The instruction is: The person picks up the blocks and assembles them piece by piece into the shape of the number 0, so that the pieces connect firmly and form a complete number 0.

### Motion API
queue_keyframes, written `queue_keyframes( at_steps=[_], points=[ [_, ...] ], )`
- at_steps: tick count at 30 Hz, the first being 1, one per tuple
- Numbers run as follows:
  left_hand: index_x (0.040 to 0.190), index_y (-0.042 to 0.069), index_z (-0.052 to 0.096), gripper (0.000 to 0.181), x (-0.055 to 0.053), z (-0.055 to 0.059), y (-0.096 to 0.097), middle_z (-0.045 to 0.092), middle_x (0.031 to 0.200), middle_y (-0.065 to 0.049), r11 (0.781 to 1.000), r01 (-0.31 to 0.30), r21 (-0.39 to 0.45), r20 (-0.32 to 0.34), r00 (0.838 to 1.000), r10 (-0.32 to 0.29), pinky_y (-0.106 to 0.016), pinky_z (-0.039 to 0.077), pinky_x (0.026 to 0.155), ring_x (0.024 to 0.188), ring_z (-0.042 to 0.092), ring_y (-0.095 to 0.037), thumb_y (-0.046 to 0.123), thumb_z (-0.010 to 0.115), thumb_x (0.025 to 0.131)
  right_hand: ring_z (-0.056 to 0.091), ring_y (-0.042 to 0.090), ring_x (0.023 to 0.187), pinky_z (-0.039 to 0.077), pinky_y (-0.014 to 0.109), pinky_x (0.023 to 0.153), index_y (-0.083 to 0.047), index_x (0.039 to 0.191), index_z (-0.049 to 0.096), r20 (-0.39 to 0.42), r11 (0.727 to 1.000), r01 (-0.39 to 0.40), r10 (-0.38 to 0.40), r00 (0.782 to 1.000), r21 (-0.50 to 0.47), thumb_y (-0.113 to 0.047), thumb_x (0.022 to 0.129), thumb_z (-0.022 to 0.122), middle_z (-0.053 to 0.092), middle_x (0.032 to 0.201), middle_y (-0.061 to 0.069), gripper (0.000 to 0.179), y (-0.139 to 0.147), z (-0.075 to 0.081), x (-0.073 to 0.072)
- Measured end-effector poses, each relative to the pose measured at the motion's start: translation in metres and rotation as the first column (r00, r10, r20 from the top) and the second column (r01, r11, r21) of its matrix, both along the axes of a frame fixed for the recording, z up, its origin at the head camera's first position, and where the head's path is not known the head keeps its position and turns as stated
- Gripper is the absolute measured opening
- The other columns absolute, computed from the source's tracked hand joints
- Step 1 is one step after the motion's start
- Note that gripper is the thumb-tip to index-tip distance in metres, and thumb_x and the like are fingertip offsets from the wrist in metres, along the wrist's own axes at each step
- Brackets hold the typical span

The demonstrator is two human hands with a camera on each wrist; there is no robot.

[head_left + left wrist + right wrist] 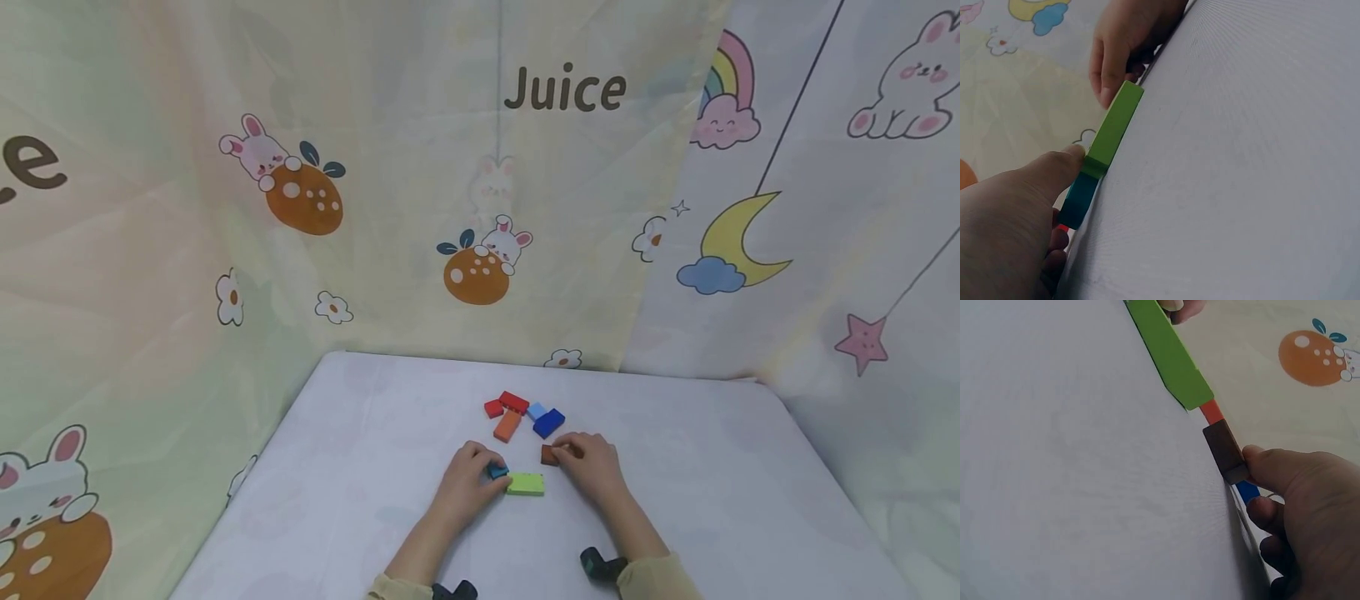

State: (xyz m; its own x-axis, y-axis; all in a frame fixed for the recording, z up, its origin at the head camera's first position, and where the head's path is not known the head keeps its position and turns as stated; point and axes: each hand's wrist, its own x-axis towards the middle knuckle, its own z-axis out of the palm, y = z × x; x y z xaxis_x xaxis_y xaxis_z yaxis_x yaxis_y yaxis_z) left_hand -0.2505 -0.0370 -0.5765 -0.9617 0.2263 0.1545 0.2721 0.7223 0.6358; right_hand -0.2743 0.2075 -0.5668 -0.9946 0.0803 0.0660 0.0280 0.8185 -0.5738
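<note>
My left hand (467,483) curls round a small teal block (497,471), with the thumb at the left end of a lime-green block (527,484). In the left wrist view the teal block (1079,201) meets the green block (1115,128) end to end. To the right and a little farther back, my right hand (596,468) pinches a small brown block (548,455) by its right side. In the right wrist view, thumb and fingers sit at one end of the brown block (1225,452), which stands apart from the green one in the head view.
Behind the hands lies a loose cluster: a small red block (492,408), a longer red block (514,402), an orange block (507,426), a light-blue block (536,411) and a dark-blue block (549,423). A white cloth covers the table (360,450); printed curtains hang behind it.
</note>
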Motion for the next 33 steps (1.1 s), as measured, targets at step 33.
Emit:
queue_keyframes(
  at_steps=[33],
  points=[
    [0.101, 0.033, 0.068, 0.020, 0.003, 0.002, -0.001, 0.052, 0.106, 0.012, 1.000, 0.016, 0.001, -0.025, 1.000, -0.015, -0.025, 0.051, 0.085, 0.096, 0.048, -0.004, 0.044, 0.075, 0.086, 0.042, 0.014, 0.075, 0.030, 0.035, 0.072, -0.031, 0.095, 0.072, -0.020, 0.998, -0.039, 0.040, 0.999, 0.045, -0.037, 0.086, 0.074, 0.051, 0.070, -0.007, 0.010, -0.002, -0.003, 0.021]
  ],
)
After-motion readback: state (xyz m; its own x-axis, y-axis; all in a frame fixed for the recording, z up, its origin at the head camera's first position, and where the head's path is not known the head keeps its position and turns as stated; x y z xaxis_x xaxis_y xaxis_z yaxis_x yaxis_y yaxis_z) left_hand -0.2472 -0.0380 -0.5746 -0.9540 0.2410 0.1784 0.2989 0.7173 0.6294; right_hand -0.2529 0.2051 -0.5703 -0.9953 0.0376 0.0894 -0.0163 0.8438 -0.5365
